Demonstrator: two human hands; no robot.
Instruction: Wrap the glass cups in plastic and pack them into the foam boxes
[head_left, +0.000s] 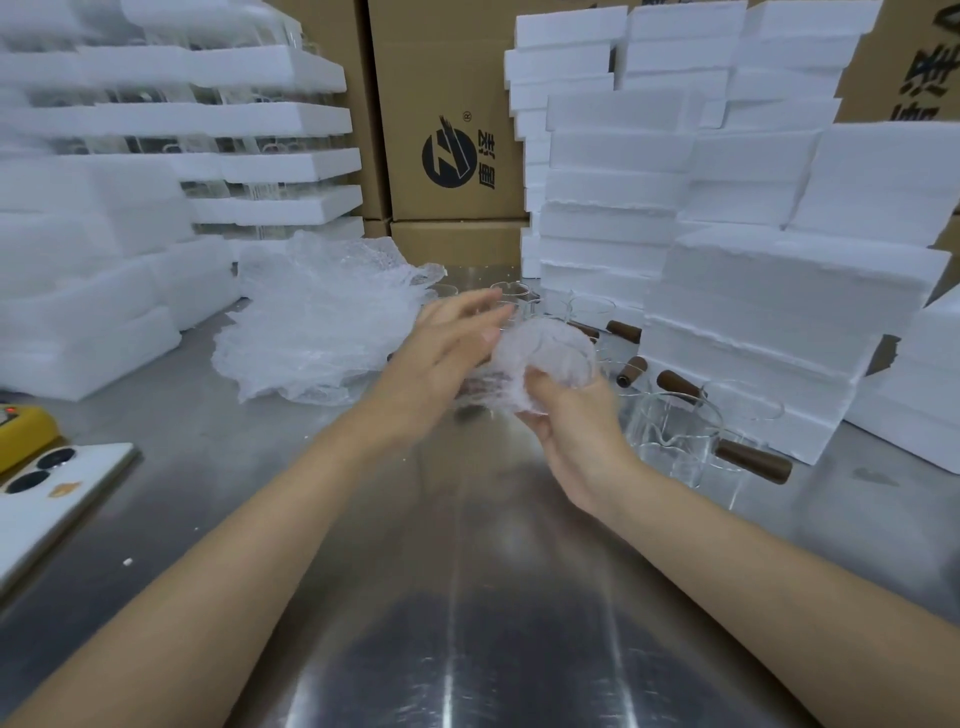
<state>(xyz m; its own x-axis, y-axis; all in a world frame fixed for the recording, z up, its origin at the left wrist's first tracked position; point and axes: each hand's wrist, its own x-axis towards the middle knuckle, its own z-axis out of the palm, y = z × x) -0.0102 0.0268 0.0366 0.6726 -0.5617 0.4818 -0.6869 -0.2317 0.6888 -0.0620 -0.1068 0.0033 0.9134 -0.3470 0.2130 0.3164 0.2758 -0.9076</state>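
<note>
Above the middle of the steel table, my right hand (566, 415) grips a glass cup bundled in clear plastic wrap (545, 353) from below. My left hand (447, 348) lies against the bundle's left side with its fingers stretched out; it is blurred. A crumpled heap of plastic sheets (322, 322) lies on the table to the left. Several bare glass cups with brown wooden handles (680, 431) stand and lie to the right of my hands. Stacks of white foam boxes (769, 312) rise behind them on the right, and more foam boxes (104, 291) sit at the left.
Cardboard cartons (452, 104) stand against the back. Foam trays holding glassware (260, 156) are stacked at the back left. A white phone (47, 493) and a yellow device (21, 431) lie at the table's left edge. The steel table (467, 597) stretches toward me.
</note>
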